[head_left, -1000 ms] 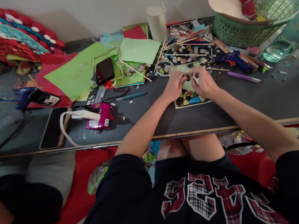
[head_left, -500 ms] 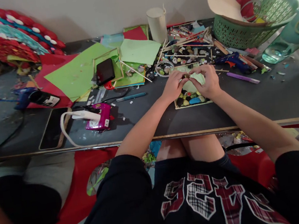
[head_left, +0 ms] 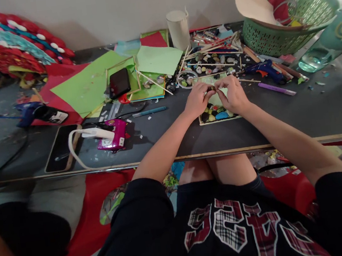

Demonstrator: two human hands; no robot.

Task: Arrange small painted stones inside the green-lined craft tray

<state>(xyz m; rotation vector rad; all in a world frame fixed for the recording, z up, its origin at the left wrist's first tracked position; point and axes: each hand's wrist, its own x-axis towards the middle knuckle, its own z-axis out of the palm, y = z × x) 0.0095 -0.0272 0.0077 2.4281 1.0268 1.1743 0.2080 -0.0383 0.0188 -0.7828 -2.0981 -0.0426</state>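
A small dark stone [head_left: 212, 87] sits between the fingertips of both hands, held just above the far end of a framed card [head_left: 218, 116] on the table [head_left: 282, 118]. The left hand [head_left: 197, 99] pinches the stone from its side, fingers curled in. The right hand [head_left: 232, 93] meets it from the other side, thumb and forefinger closed toward the same stone; whether it grips the stone or only touches it cannot be told. Both wrists rest low over the card.

The card is pale green inside a thin stick border. Painted stones [head_left: 215, 113] lie in its near part, close together, in blue, yellow, black and white.

Beyond the hands, a ring [head_left: 187, 78] holds a few more stones, and loose stones and sticks [head_left: 212, 58] are scattered behind it. A blue glue gun [head_left: 261, 68] lies to the right of them, and a purple pen [head_left: 276, 89] lies nearer, apart from the card. A green basket [head_left: 285, 18] stands at the far right. To the left lie a teal pen [head_left: 149, 111], a pink device [head_left: 112, 136] and green paper [head_left: 90, 81].
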